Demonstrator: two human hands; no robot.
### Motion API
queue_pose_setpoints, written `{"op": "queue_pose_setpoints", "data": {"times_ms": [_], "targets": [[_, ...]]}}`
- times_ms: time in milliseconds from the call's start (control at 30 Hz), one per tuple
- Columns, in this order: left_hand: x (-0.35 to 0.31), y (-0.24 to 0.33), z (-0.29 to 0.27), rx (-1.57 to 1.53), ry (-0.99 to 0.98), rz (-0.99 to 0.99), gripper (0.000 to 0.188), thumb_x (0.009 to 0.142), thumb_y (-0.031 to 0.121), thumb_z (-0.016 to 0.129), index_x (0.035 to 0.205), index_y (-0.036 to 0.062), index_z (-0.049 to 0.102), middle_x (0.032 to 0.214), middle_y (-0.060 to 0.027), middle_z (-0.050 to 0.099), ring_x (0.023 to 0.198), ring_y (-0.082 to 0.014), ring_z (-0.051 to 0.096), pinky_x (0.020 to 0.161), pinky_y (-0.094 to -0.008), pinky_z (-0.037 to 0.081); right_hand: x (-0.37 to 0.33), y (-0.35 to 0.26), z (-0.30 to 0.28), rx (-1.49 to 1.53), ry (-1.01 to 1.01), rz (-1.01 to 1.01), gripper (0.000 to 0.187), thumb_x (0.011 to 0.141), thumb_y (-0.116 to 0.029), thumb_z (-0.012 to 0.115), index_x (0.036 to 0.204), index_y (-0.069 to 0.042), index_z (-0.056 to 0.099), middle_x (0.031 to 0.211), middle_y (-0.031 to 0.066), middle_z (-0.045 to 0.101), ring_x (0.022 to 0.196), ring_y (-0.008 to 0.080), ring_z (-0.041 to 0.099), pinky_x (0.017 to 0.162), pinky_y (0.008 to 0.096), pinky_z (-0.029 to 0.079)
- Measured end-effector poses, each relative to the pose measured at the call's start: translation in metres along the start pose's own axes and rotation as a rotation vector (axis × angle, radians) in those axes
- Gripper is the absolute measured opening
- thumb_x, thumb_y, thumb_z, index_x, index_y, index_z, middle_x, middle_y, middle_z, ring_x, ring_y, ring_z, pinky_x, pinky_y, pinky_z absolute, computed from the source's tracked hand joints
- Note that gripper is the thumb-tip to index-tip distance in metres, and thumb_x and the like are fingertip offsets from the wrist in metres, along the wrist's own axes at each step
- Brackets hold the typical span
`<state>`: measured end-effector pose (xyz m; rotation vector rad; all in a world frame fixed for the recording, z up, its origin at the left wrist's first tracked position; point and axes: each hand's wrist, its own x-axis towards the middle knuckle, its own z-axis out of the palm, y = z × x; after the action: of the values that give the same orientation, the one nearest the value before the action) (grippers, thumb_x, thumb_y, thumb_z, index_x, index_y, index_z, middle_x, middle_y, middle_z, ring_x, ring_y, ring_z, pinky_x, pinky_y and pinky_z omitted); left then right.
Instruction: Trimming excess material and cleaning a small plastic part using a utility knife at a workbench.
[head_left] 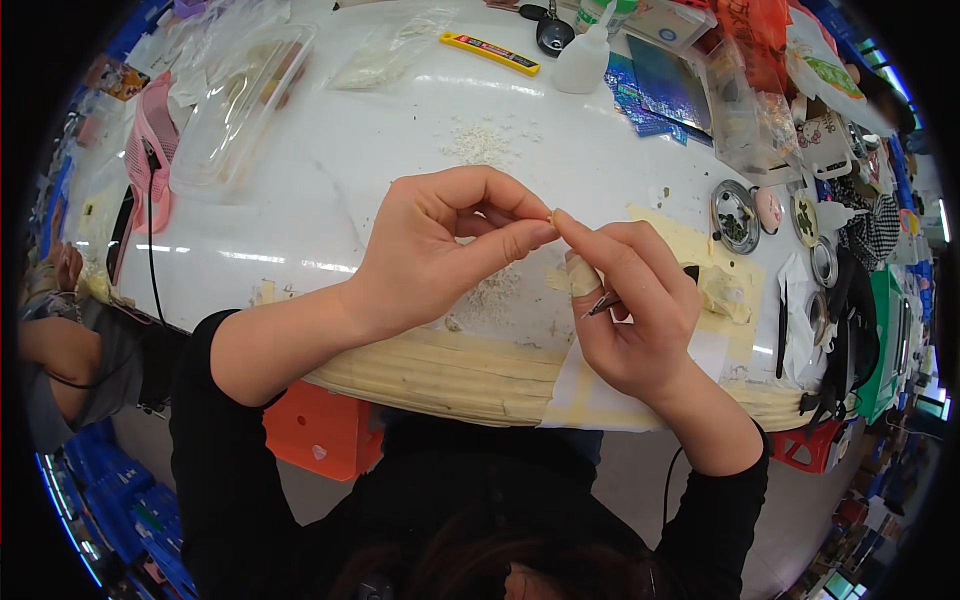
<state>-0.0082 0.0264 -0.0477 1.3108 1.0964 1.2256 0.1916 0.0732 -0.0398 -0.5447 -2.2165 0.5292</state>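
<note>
My left hand (440,250) is closed in a pinch, thumb and forefinger meeting the fingertips of my right hand (640,300) above the white table. A tiny pale piece (551,217) shows between the fingertips, too small to name. A thin tool with a metal tip (603,304) is tucked in my closed right hand, its other end hidden by the fingers. Beige tape (582,275) wraps a digit of that hand. Below and beyond my hands lie loose heaps of small white bits (480,143).
Farther off are a yellow cutter knife (489,53), a white squeeze bottle (582,60) and shiny blue sheets (670,88). On the right stands a round tin of dark green bits (735,215). A clear plastic box (240,110) lies left, near another person's arm (60,355).
</note>
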Motion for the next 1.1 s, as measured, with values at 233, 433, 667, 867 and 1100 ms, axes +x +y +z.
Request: {"op": "queue_pose_setpoints", "data": {"times_ms": [233, 433, 667, 867, 1100], "targets": [[0.0016, -0.0011, -0.0001, -0.005, -0.035, 0.006, 0.012, 0.092, 0.001, 0.062, 0.103, -0.0046, 0.062, 0.097, -0.0082, 0.066, 0.087, -0.0115, 0.065, 0.078, -0.0254, 0.057, -0.0009, 0.0011, -0.0039, 0.110, -0.017, 0.079, 0.056, 0.063, 0.012, 0.057, 0.116, -0.004, 0.067, 0.085, 0.0082, 0.059, 0.060, 0.0166, 0.059, 0.050, 0.0262, 0.048], [0.0021, 0.0016, -0.0004, -0.035, -0.069, -0.046, 0.012, 0.093, 0.003, 0.061, 0.102, -0.0041, 0.063, 0.096, -0.0084, 0.066, 0.086, -0.0115, 0.066, 0.076, -0.0253, 0.057, 0.0007, 0.0030, -0.0050, 0.101, -0.028, 0.087, 0.055, 0.064, 0.012, 0.059, 0.116, -0.004, 0.066, 0.086, 0.0079, 0.058, 0.062, 0.0164, 0.060, 0.052, 0.0262, 0.049], [0.0032, 0.0012, -0.0016, -0.062, -0.005, -0.016, 0.011, 0.091, 0.001, 0.062, 0.100, -0.0037, 0.065, 0.094, -0.0080, 0.067, 0.083, -0.0120, 0.066, 0.074, -0.0252, 0.057, 0.0021, -0.0012, -0.0057, 0.066, -0.050, 0.109, 0.045, 0.070, 0.005, 0.064, 0.114, -0.004, 0.065, 0.086, 0.0081, 0.058, 0.064, 0.0177, 0.061, 0.054, 0.0282, 0.050], [0.0014, -0.0002, -0.0008, 0.242, -0.017, 0.330, 0.016, 0.084, -0.009, 0.065, 0.099, -0.0026, 0.068, 0.091, -0.0093, 0.069, 0.081, -0.0135, 0.066, 0.072, -0.0248, 0.054, 0.0034, 0.0004, -0.0075, -0.058, -0.157, 0.176, 0.023, 0.084, -0.023, 0.070, 0.094, -0.006, 0.058, 0.077, 0.0063, 0.059, 0.062, 0.0210, 0.060, 0.050, 0.0310, 0.046], [0.0029, -0.0045, -0.0016, 0.251, -0.092, 0.461, 0.022, 0.080, -0.012, 0.067, 0.099, -0.0009, 0.070, 0.097, -0.0126, 0.072, 0.084, -0.0183, 0.068, 0.072, -0.0276, 0.054, -0.0014, 0.0036, -0.0042, -0.123, -0.180, 0.163, 0.026, 0.086, -0.026, 0.070, 0.084, -0.008, 0.050, 0.071, 0.0047, 0.056, 0.059, 0.0237, 0.057, 0.048, 0.0341, 0.042]]}}
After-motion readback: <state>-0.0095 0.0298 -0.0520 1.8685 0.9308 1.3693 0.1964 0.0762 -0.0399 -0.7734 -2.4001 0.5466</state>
